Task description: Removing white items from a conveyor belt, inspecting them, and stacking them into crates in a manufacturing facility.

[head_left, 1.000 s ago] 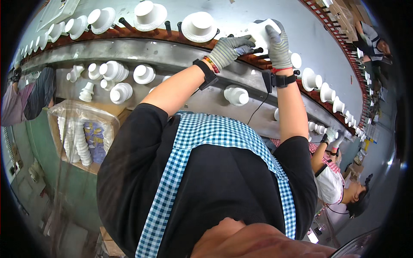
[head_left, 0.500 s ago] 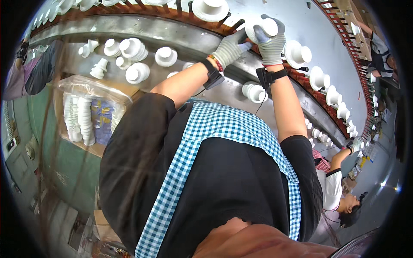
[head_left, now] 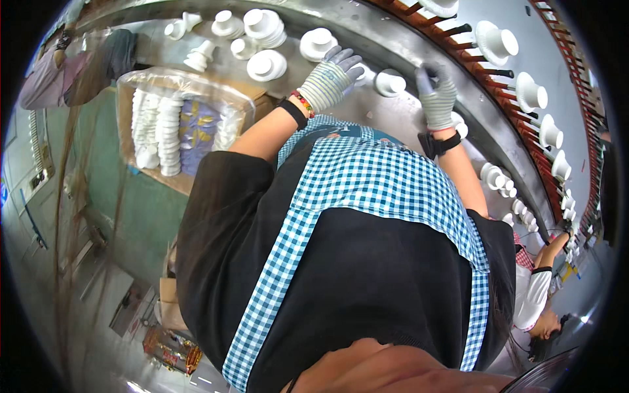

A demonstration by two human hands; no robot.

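Head view, from where I'm standing: left hand (head_left: 331, 82), gloved, at 12 o'clock over the metal tabletop (head_left: 407, 112). Fingers extended, grip fairly wide, no piece visible in it; can't tell if the fingertips touch the white stuff beside them. Right hand (head_left: 437, 98), gloved, between 1 and 2 o'clock. Fingers half curled, thumb apart, moderate gap, nothing seen in it.

Nearest white flanged piece (head_left: 391, 83) sits at 1 o'clock, between the hands, apart from the right. Another (head_left: 319, 44) just past the left fingertips at 12. White cluster (head_left: 265, 26) at 11, on the tabletop.

Peg rail (head_left: 468, 46) curves from 1 to 3 o'clock, white cups (head_left: 496, 43) on it. Carton (head_left: 262, 103) at 10, plastic-lined, stacked white pieces inside. Co-worker (head_left: 537, 295) at 4.
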